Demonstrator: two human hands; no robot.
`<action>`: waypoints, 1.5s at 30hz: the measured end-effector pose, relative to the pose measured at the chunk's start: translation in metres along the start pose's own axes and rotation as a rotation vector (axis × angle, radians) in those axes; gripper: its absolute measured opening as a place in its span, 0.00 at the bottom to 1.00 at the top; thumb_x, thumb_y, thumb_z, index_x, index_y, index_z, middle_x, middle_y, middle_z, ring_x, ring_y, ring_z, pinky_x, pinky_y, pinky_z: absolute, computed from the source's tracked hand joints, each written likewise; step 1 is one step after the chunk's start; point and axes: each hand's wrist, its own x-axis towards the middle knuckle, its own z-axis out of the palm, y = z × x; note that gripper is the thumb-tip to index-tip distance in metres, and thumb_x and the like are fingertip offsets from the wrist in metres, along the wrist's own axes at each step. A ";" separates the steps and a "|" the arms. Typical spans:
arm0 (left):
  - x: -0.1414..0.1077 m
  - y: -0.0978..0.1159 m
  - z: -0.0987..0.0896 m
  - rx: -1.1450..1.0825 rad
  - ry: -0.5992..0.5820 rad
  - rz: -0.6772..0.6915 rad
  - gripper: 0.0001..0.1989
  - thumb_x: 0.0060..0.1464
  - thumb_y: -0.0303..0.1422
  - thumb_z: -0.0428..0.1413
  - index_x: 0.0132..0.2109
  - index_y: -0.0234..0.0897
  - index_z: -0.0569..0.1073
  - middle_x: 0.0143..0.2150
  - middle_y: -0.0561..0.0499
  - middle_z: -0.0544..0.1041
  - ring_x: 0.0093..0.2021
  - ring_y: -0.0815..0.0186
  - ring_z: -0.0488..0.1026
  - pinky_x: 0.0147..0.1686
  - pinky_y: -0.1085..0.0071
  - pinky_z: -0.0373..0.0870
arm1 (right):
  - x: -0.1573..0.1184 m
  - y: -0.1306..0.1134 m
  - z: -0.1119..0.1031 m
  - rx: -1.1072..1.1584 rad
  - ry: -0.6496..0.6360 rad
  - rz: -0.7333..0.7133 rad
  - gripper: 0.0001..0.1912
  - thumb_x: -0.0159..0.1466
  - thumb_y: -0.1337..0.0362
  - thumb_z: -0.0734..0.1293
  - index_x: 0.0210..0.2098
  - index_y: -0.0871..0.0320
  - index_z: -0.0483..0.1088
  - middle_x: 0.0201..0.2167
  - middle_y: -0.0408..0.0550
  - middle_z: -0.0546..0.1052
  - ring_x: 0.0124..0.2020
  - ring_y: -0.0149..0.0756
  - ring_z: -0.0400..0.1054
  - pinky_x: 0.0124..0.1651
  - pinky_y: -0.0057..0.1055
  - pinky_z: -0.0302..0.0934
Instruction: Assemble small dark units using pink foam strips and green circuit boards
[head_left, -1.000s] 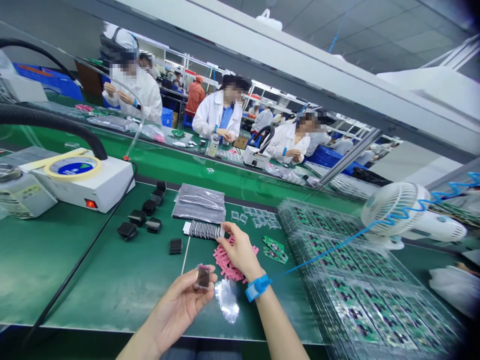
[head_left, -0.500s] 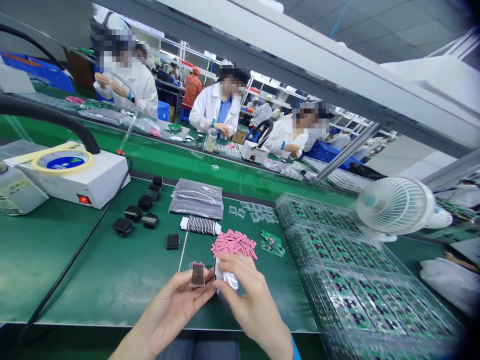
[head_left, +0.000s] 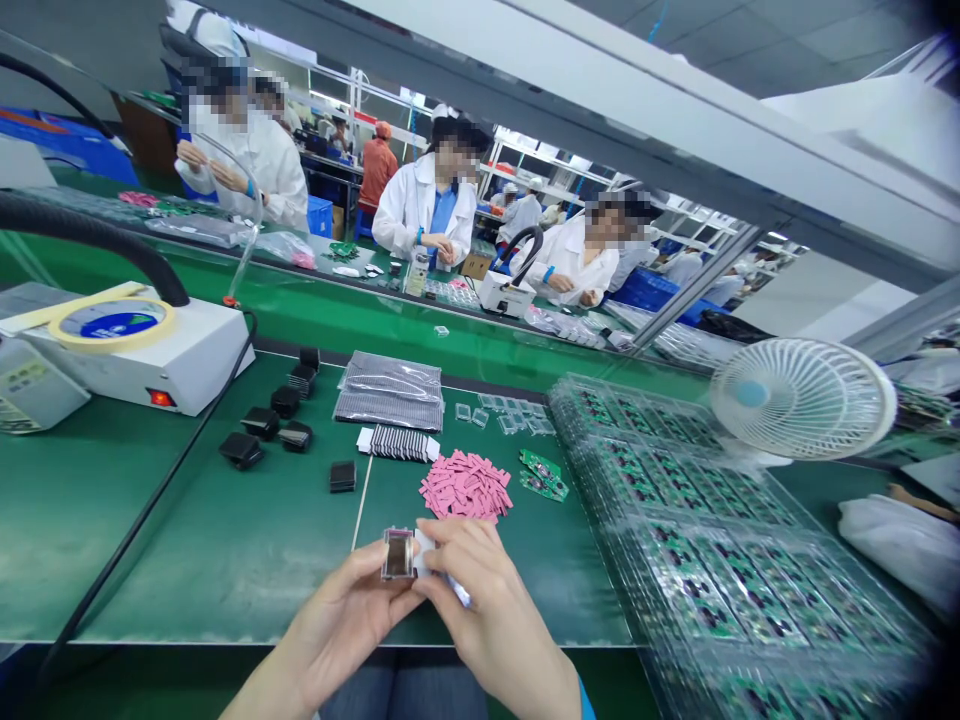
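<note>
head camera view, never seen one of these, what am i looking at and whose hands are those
There's no machine: a person works with two bare hands, and the camera on their head looks forward and down.

The left hand holds a small dark-faced piece with a clear frame. The right hand pinches a white piece right beside it.

On the green table lie pink strips, a striped row and black pieces. Stacked clear trays of circuit boards stand to the right.
</note>
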 end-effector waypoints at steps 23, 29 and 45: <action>0.001 -0.003 0.000 0.078 -0.039 0.063 0.13 0.60 0.22 0.51 0.44 0.23 0.80 0.45 0.38 0.82 0.47 0.57 0.77 0.55 0.60 0.72 | -0.005 0.003 0.007 0.049 0.038 0.028 0.08 0.67 0.74 0.63 0.38 0.56 0.72 0.52 0.51 0.75 0.52 0.42 0.69 0.55 0.42 0.61; -0.003 -0.007 -0.002 0.069 0.014 0.036 0.11 0.58 0.23 0.54 0.43 0.23 0.80 0.45 0.36 0.82 0.48 0.54 0.77 0.56 0.57 0.72 | -0.009 0.005 0.004 -0.035 0.176 -0.033 0.08 0.67 0.75 0.60 0.35 0.58 0.66 0.36 0.50 0.73 0.41 0.39 0.67 0.43 0.38 0.61; -0.016 -0.010 0.007 -0.152 0.142 -0.063 0.10 0.44 0.29 0.67 0.35 0.27 0.82 0.41 0.35 0.83 0.47 0.47 0.78 0.53 0.53 0.72 | -0.060 0.026 0.043 0.191 0.397 0.141 0.09 0.67 0.72 0.63 0.45 0.55 0.71 0.43 0.52 0.77 0.46 0.41 0.72 0.47 0.40 0.67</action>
